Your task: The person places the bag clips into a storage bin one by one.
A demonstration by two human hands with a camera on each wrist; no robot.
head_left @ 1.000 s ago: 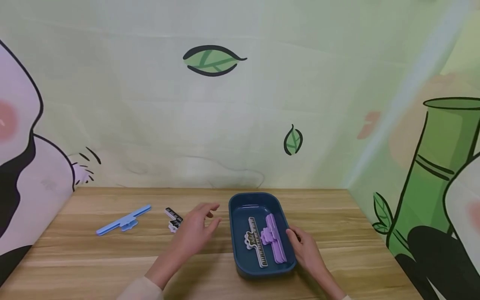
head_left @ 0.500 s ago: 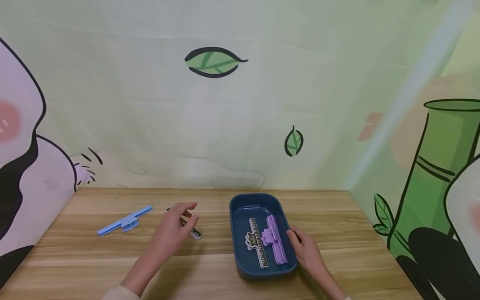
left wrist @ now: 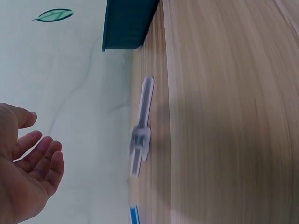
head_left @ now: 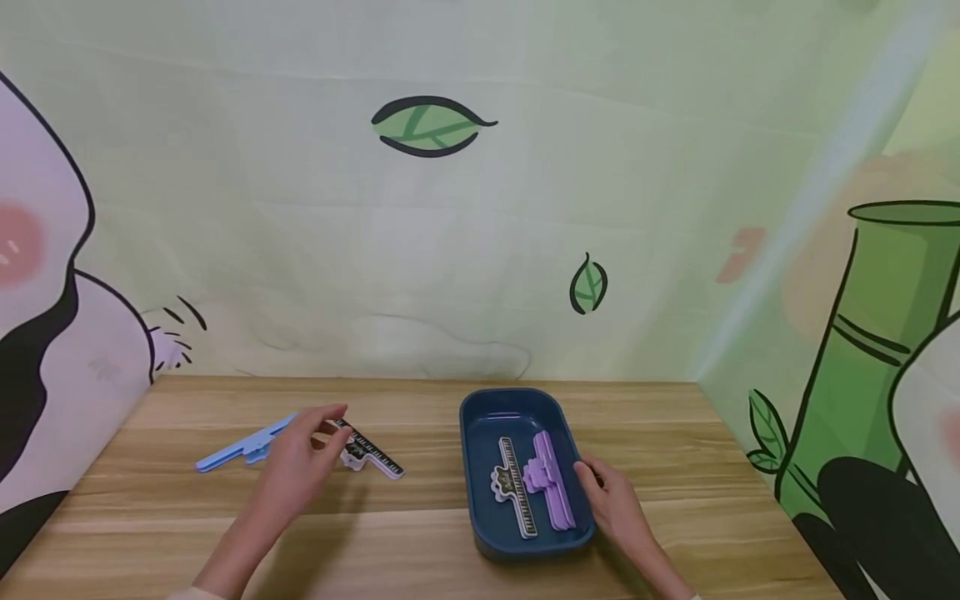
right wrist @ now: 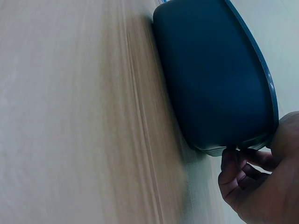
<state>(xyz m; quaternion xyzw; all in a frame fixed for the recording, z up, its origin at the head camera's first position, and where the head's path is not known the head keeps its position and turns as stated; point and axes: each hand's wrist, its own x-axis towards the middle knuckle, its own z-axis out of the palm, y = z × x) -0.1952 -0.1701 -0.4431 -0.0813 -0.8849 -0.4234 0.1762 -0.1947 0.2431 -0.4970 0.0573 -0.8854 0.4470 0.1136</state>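
My left hand (head_left: 302, 457) hovers over the table with loosely bent fingers and nothing in them. Beneath and beside it lie a black-and-white piano-key clip (head_left: 378, 457) and a light-blue clip (head_left: 232, 451), the latter partly hidden by the hand. In the left wrist view the fingers of that hand (left wrist: 32, 170) are apart from the piano-key clip (left wrist: 142, 121). My right hand (head_left: 611, 500) grips the right rim of a dark blue bin (head_left: 472, 508), thumb at the rim and fingers against the outer wall. Inside the bin are another piano-key clip (head_left: 513, 487) and a purple clip (head_left: 553, 483).
The wooden tabletop (head_left: 420, 550) carries everything. Behind it stands a pale green backdrop (head_left: 300, 208) with printed leaves, bamboo and cartoon figures, meeting the table's back edge.
My left hand has moved left from near the bin, past the piano-key clip, toward the light-blue clip, uncovering most of the piano-key clip. The right hand and bin stay put.
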